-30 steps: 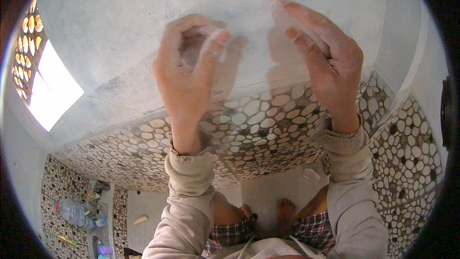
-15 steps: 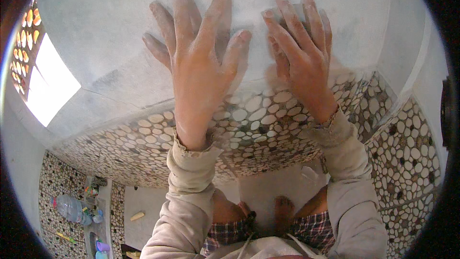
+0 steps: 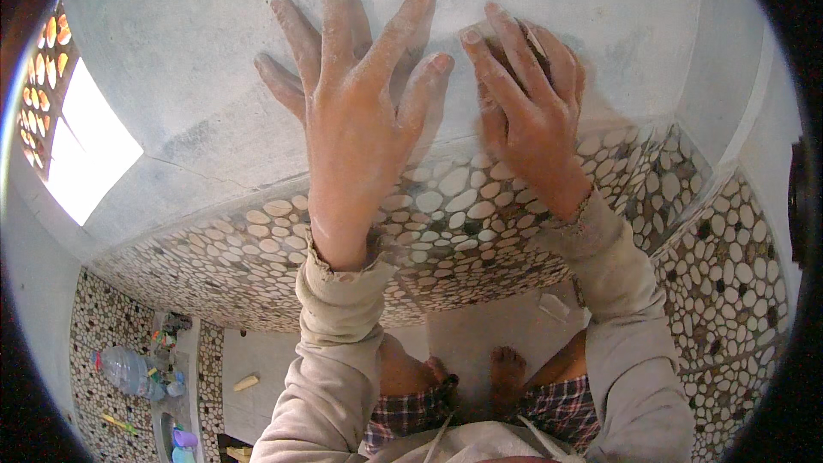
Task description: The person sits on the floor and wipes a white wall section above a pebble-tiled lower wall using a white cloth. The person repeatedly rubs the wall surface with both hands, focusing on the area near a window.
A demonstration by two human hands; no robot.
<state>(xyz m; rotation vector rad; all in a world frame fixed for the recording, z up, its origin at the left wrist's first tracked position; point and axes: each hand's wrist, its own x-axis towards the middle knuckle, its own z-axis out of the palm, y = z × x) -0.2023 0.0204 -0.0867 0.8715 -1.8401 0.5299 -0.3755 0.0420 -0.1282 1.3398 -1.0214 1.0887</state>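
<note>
My left hand point(image 3: 356, 111) lies flat on the smooth pale grey wall point(image 3: 206, 51), fingers spread wide, holding nothing. Dust whitens its fingers and knuckles. To its right, my right hand point(image 3: 540, 124) presses on the same wall with bent fingers. A thin dark piece with a light edge point(image 3: 538, 45) shows between those fingers; most of it is hidden under the hand, so its kind cannot be made out. Both wrists pass over the band of pebble-patterned tile point(image 3: 446, 197) below the smooth surface.
At the left is a bright opening point(image 3: 90, 146) beside patterned openwork point(image 3: 39, 90). Lower left, a large clear bottle point(image 3: 124, 370) and a purple cup point(image 3: 183, 437) stand by a ledge. A yellowish piece point(image 3: 246, 382) and a white scrap point(image 3: 554, 307) lie on the floor near my bare foot point(image 3: 508, 364).
My right hand has shifted slightly down and left, its fingers now more bent over the dark piece. My left hand stays nearly in place, fingertips a little farther right.
</note>
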